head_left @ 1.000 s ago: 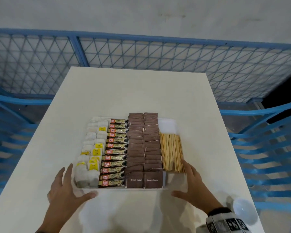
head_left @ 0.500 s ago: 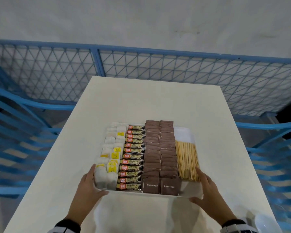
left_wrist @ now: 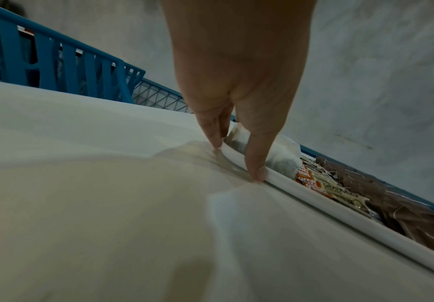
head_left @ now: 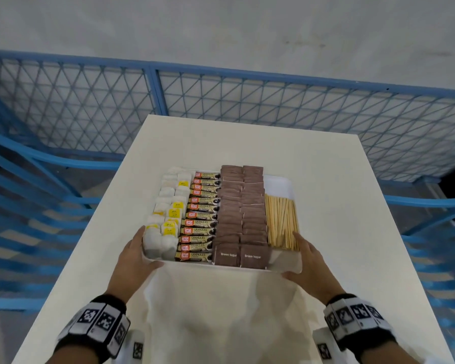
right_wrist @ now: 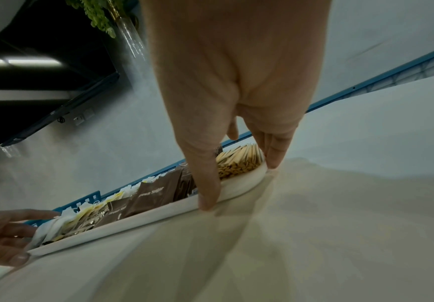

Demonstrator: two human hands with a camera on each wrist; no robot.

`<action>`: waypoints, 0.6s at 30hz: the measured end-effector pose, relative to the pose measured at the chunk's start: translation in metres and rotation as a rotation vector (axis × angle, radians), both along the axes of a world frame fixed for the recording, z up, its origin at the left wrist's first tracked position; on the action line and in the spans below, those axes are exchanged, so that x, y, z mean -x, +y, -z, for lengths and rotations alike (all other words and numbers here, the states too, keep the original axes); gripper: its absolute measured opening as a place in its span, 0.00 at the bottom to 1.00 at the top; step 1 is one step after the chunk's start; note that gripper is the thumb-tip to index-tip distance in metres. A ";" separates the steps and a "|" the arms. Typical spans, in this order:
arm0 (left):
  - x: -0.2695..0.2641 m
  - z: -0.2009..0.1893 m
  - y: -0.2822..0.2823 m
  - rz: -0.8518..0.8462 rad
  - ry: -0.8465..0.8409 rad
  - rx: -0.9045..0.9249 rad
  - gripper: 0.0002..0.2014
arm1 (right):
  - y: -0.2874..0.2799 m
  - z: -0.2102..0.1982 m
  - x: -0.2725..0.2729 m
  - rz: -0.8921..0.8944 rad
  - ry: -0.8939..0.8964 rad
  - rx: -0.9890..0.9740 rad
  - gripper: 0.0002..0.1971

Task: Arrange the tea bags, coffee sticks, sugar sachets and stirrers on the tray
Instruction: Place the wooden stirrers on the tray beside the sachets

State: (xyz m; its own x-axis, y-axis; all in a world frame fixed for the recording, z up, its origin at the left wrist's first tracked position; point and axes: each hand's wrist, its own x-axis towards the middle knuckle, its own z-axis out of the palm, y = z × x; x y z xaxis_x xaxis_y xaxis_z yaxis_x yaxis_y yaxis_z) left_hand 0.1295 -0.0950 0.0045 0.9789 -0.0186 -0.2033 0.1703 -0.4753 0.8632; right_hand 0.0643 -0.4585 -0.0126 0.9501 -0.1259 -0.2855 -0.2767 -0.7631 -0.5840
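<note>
A white tray (head_left: 279, 183) lies on the white table (head_left: 247, 143). It holds rows of tea bags (head_left: 166, 214), coffee sticks (head_left: 201, 216), brown sugar sachets (head_left: 241, 214) and wooden stirrers (head_left: 281, 222). My left hand (head_left: 139, 252) brackets the near left corner, with straight fingers along the side and the thumb on the front rim (left_wrist: 340, 214). At the near right corner my right hand (head_left: 304, 256) touches the tray the same way, beside the stirrers (right_wrist: 239, 161). The tray's underside is hidden, so I cannot tell if it is lifted.
A blue mesh fence (head_left: 273, 111) runs behind the table, and blue railings (head_left: 37, 206) flank both sides. The table top reaches well beyond the tray and in front of it. A dark screen (right_wrist: 42, 92) and a plant (right_wrist: 97, 18) show in the right wrist view.
Both hands have moved in from the table top to the tray's near corners. The head view has shifted, so the tray now sits more to the right in it.
</note>
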 end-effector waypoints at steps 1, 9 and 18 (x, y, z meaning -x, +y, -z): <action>-0.007 -0.001 0.000 0.001 -0.013 -0.009 0.33 | 0.001 0.000 -0.008 0.007 0.003 -0.002 0.51; -0.064 0.013 0.017 -0.015 0.004 -0.149 0.40 | 0.008 0.007 -0.067 0.034 0.035 -0.005 0.53; -0.105 0.010 0.017 -0.026 -0.007 -0.171 0.41 | 0.013 0.014 -0.110 0.060 0.047 -0.022 0.52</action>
